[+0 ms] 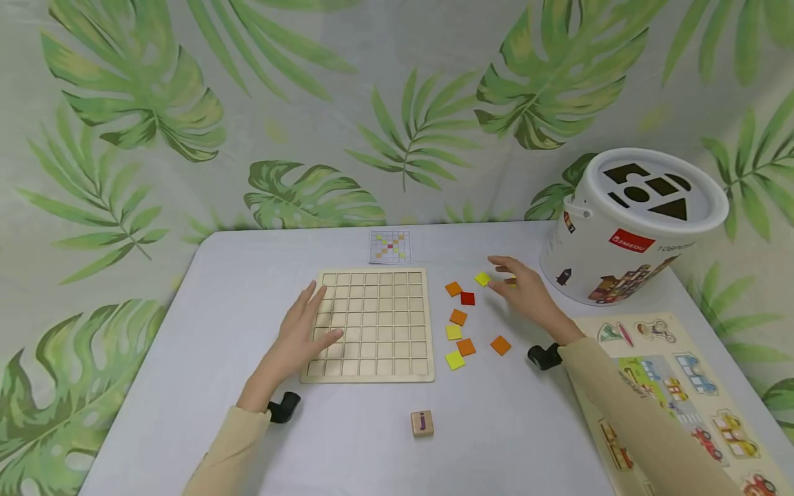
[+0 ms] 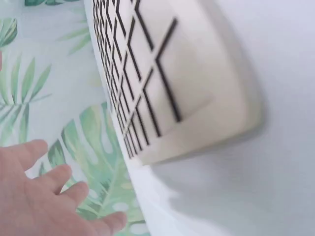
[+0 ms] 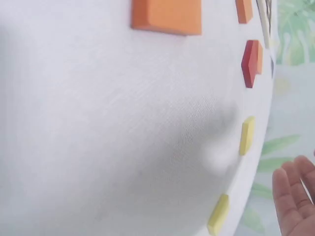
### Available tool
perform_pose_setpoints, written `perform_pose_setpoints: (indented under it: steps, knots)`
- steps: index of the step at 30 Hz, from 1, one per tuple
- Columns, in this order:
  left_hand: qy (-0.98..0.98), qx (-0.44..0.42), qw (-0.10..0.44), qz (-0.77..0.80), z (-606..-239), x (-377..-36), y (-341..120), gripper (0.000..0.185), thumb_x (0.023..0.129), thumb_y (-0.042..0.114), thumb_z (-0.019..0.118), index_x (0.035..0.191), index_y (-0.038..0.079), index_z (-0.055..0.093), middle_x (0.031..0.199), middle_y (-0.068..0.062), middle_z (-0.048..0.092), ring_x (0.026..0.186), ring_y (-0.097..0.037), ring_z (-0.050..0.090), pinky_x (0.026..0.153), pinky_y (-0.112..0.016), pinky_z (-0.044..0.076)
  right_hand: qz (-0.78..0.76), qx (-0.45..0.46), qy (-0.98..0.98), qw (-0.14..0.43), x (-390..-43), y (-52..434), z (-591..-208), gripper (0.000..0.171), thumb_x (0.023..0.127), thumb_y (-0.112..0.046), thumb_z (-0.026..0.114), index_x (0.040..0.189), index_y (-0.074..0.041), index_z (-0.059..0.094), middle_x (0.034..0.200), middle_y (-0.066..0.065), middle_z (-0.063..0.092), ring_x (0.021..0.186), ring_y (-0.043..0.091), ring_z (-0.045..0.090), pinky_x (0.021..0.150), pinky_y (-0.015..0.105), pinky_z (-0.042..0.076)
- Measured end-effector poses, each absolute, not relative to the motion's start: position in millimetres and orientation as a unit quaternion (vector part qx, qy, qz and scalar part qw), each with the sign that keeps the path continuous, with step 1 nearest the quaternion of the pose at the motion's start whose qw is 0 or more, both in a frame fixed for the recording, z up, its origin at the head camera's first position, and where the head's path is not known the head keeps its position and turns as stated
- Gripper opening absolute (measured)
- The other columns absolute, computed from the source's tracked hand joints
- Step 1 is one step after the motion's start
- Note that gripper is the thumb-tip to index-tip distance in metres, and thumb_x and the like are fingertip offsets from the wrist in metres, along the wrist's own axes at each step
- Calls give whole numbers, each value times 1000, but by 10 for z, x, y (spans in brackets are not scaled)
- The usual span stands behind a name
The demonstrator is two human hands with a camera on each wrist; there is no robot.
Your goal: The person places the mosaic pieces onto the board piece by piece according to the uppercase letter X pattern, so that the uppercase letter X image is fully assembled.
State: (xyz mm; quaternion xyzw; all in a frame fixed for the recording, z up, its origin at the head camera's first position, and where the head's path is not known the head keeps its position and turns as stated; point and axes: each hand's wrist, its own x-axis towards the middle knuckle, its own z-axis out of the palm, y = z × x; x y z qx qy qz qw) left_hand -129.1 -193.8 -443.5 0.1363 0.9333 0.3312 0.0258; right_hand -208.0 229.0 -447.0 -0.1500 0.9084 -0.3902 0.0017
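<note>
A light wooden grid board lies flat on the table. My left hand is over its left edge, thumb and fingers spread and holding nothing. In the left wrist view that hand appears beside the board's corner. To the board's right lie several thin square tiles, among them a red tile, an orange tile and a yellow tile. My right hand hovers nearest a yellow tile, its fingers extended. Another yellow tile is partly covered by this hand in the head view.
A small card with a coloured grid pattern lies behind the board. Near the front is a wooden cube marked with a letter. A white bucket with shape holes in its lid stands back right, and a picture puzzle board lies under my right forearm.
</note>
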Motion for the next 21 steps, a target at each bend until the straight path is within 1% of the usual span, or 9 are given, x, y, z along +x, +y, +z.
perform_pose_setpoints:
  steps: [3, 6, 8, 11, 14, 18, 21]
  knots:
    - [915, 131, 54, 378, -4510, -1229, -2015, 87, 90, 32, 67, 153, 5, 13, 158, -18, 4, 141, -43, 2, 102, -68, 10, -425, -125, 897, 21, -2163, 2295, -4503, 47, 92, -4, 62, 136, 2, 46, 136, 23, 48, 120, 38, 48, 96, 50, 41]
    - [904, 123, 78, 403, -4582, -1147, -2105, 90, 88, 30, 69, 153, 3, 12, 158, -19, 6, 142, -42, 1, 104, -66, 10, -433, -109, 894, 42, -2227, 2304, -4549, 45, 93, -5, 61, 135, 3, 47, 135, 22, 49, 120, 37, 48, 96, 49, 40]
    - [901, 121, 91, 407, -4631, -1090, -2167, 94, 86, 32, 71, 152, 0, 12, 157, -21, 8, 142, -43, 1, 105, -64, 8, -431, -99, 895, 54, -2261, 2305, -4585, 44, 93, -6, 61, 134, 3, 47, 133, 22, 50, 120, 37, 48, 96, 49, 41]
    - [898, 120, 109, 410, -4684, -1016, -2229, 100, 82, 33, 75, 151, -4, 13, 156, -23, 11, 142, -43, -1, 107, -61, 1, -422, -86, 900, 65, -2308, 2304, -4636, 43, 93, -6, 61, 134, 3, 48, 132, 23, 52, 120, 37, 49, 96, 48, 41]
    - [901, 130, 117, 397, -4730, -969, -2263, 105, 77, 36, 79, 150, -5, 16, 156, -23, 13, 142, -42, -2, 107, -59, -5, -416, -74, 904, 71, -2343, 2286, -4661, 43, 92, -5, 61, 133, 4, 49, 131, 23, 53, 119, 37, 50, 98, 47, 39]
    - [912, 137, 113, 371, -4771, -933, -2250, 107, 72, 35, 83, 149, -6, 20, 157, -20, 12, 142, -42, -1, 107, -58, -5, -406, -61, 909, 74, -2384, 2246, -4685, 41, 91, -2, 62, 130, 5, 52, 129, 23, 55, 117, 37, 50, 98, 46, 39]
    - [922, 133, 103, 350, -4786, -920, -2213, 106, 71, 30, 84, 148, -7, 21, 157, -20, 13, 142, -43, 1, 107, -60, -3, -394, -58, 914, 70, -2407, 2211, -4704, 38, 90, -1, 63, 127, 6, 54, 126, 23, 55, 115, 37, 50, 98, 46, 39]
